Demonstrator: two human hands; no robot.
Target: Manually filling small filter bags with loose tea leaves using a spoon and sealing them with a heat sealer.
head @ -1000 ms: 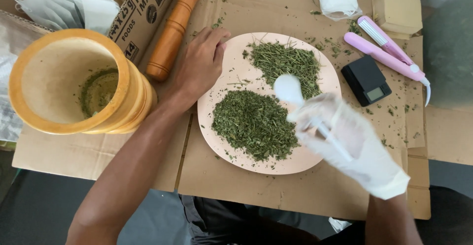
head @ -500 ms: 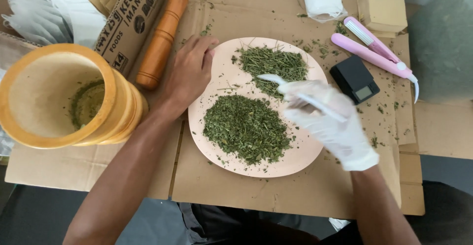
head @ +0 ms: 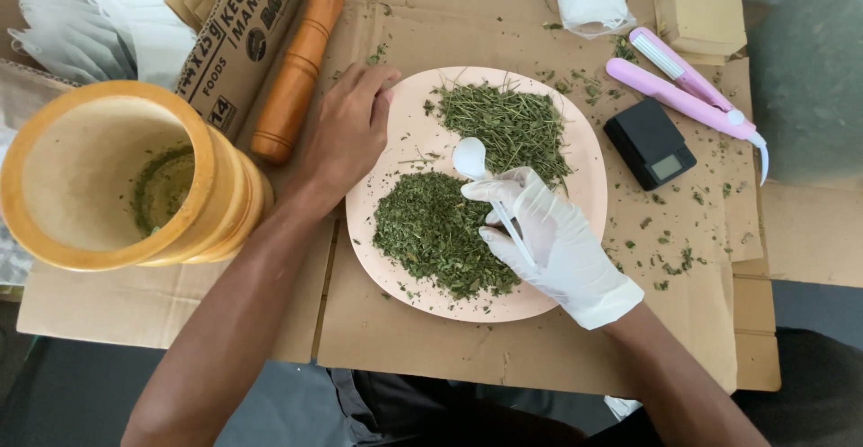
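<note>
So the pale pink plate (head: 589, 186) is the landmark here, sitting on flattened cardboard (head: 539, 348) that covers the surface. On its near half there's a heap of finely crushed green herb (head: 436, 227); on its far half, a looser pile of stemmy dried herb (head: 512, 123). The gloved right hand (head: 553, 245) is over the plate's near-right part, fingers curled closed around the handle of a white plastic spoon (head: 470, 158), whose bowl sits between the two piles, looking empty. The bare left hand (head: 346, 132) lies flat and open on the plate's left rim, gripping nothing, just pinning it down

What could go wrong, I'd say:
- the bowl is right at the seam of the two piles, so a sloppy scoop could drag stemmy bits into the fine heap
- the plate is shallow and the fine heap runs close to its near rim, so a push toward the person could send herb over the edge; crumbs already litter the cardboard right of the plate
- that light flaky stuff probably slides off a small spoon if it tilts
- if the left hand lifts, the plate might skate on the cardboard

Left of the plate stand a wooden mortar (head: 117, 177) and pestle (head: 297, 70); right of it, a small black scale (head: 649, 143)
</note>
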